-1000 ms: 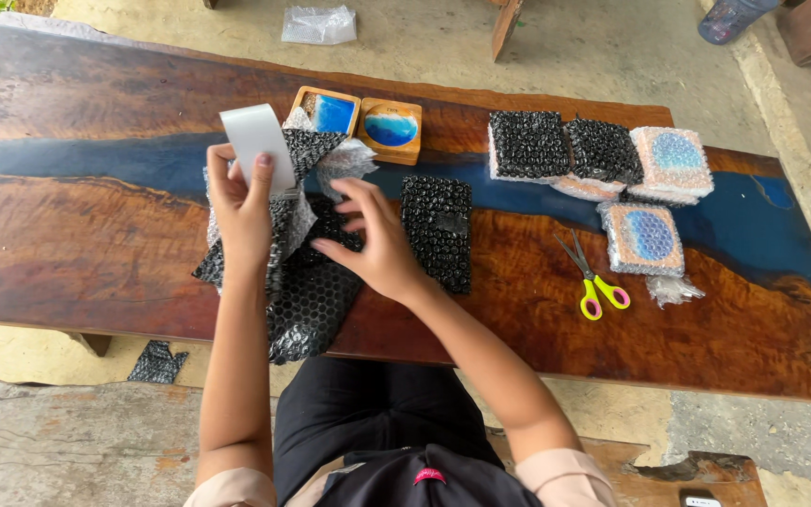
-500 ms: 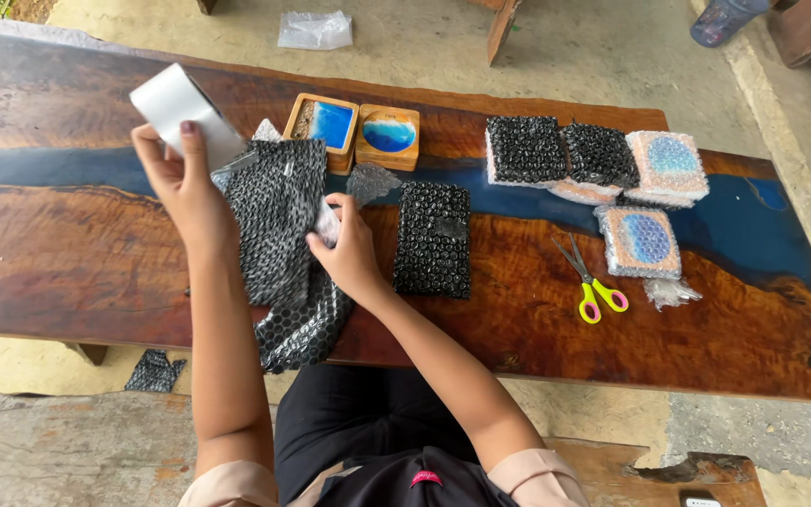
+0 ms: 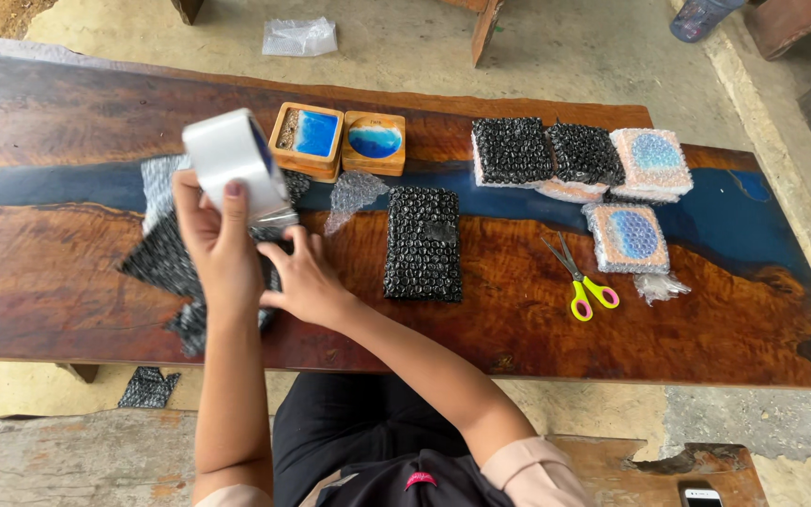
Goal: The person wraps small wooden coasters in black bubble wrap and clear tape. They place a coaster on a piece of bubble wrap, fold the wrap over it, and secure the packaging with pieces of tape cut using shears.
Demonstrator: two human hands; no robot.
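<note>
Now, tape over black wrap.
A tape roll (image 3: 234, 164) is gripped in the left hand (image 3: 221, 249) at 10 o'clock; right hand (image 3: 307, 282) fingers (image 3: 285, 246) are closed on the tape end, above bubble wrap (image 3: 157, 258) on the worktop (image 3: 49, 282).

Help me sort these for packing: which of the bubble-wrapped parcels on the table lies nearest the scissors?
The clear-wrapped square parcel with the blue centre, lying alone just right of the scissors. The other wrapped parcels sit in a row farther back.

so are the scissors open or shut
Open: the yellow-handled scissors lie flat on the wooden table, blades spread apart in a narrow V.
</note>
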